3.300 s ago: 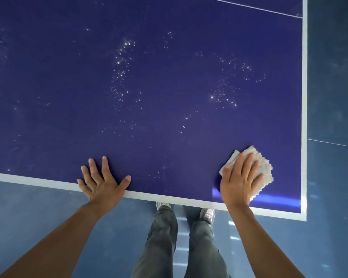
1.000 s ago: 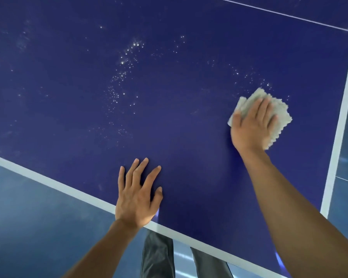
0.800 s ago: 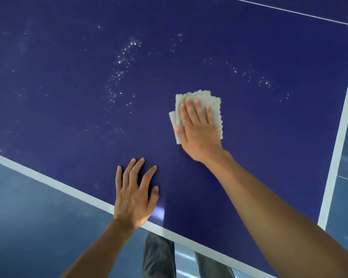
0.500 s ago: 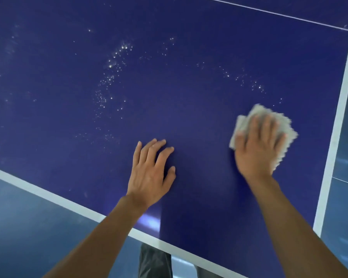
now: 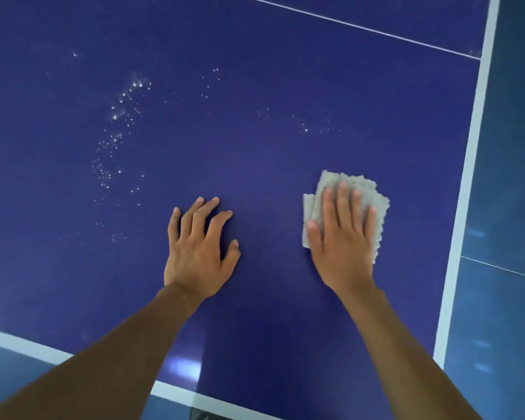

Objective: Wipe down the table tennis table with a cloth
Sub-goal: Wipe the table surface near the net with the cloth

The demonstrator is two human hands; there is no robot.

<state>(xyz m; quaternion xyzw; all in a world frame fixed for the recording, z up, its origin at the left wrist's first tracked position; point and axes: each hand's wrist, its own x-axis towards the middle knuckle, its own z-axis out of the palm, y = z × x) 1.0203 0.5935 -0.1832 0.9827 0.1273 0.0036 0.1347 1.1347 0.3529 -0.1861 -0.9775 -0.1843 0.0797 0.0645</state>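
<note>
From the head camera, your right hand [image 5: 343,237] is pressing the folded cloth [image 5: 346,181] flat onto the blue surface [image 5: 255,140]. Its grip is spread, fingers straight and pinching nothing, near the white side line [image 5: 467,177]. Your left hand [image 5: 197,253] is resting alongside, fingers splayed. The thickest speckles [image 5: 115,137] are lying up and left of the cloth, beyond the left hand, so the next stroke is probably heading that way.

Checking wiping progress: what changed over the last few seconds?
The right hand swept the cloth away from the near edge, left, then back right, thinning the right droplets. The left hand slid farther onto the table. The left droplet patch stays unwiped.
</note>
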